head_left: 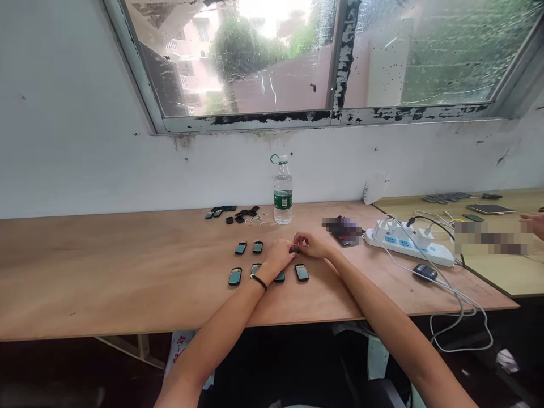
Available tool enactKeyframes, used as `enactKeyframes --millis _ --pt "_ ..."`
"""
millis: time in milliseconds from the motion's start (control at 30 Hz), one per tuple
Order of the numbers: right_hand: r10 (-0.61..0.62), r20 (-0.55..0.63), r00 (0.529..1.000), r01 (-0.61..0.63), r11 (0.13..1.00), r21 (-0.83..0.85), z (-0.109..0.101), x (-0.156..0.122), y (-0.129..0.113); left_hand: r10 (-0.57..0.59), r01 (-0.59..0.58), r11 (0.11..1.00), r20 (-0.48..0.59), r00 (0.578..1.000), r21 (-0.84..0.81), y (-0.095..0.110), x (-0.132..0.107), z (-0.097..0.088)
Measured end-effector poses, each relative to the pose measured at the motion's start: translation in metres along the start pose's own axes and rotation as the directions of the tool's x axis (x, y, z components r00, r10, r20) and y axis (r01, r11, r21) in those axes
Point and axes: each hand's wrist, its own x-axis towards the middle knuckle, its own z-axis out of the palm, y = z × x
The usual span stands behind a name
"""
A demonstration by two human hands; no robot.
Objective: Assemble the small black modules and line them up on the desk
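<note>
My left hand (pixel 278 255) and my right hand (pixel 310 245) meet over the table, fingers closed together on a small dark device (pixel 294 249). Much of that piece is hidden by the fingers. A black band circles my left wrist. Around my hands lie small black-framed devices with grey-green screens: one at the back left (pixel 240 247), a second beside it (pixel 257 247), one at the front left (pixel 235 276) and one below my right hand (pixel 301 272). My left hand and forearm partly cover another device (pixel 279 276) and its neighbour (pixel 255 268).
A water bottle (pixel 283 198) stands near the wall, right of a pile of black parts (pixel 247 213). On the right are a white power strip (pixel 408 243) with cables and a black device (pixel 425 272). Another person's hand (pixel 534 224) shows at the far right.
</note>
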Motion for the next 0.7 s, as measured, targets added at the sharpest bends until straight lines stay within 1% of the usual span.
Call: enactKeyframes --millis 133,233,300,367,567,700 --pt "0.105 -0.088 0.991 -0.111 0.992 -0.058 -0.002 0.003 0.007 -0.003 0.002 0.998 -0.02 1.0 -0.056 0.001 -0.001 0.001" --pt "0.143 -0.085 0.986 -0.156 0.973 -0.17 -0.003 0.003 0.014 -0.018 0.017 0.996 -0.011 1.0 -0.09 0.0 0.0 0.002" --pt "0.131 -0.073 0.989 -0.144 0.964 -0.222 -0.001 0.004 0.017 -0.008 0.008 0.995 -0.005 1.0 -0.103 0.0 0.001 0.004" --pt "0.097 -0.06 0.993 -0.109 0.967 -0.232 0.001 0.005 0.016 0.009 -0.01 0.993 -0.011 1.0 -0.115 -0.001 0.002 0.006" --pt "0.019 -0.037 0.999 -0.025 0.987 -0.157 0.004 0.007 0.009 0.027 -0.033 0.989 -0.04 0.999 -0.145 -0.004 0.006 0.012" --pt "0.032 -0.041 0.999 -0.038 0.989 -0.14 0.003 0.005 0.008 0.022 -0.028 0.988 -0.042 0.999 -0.151 -0.004 0.008 0.015"
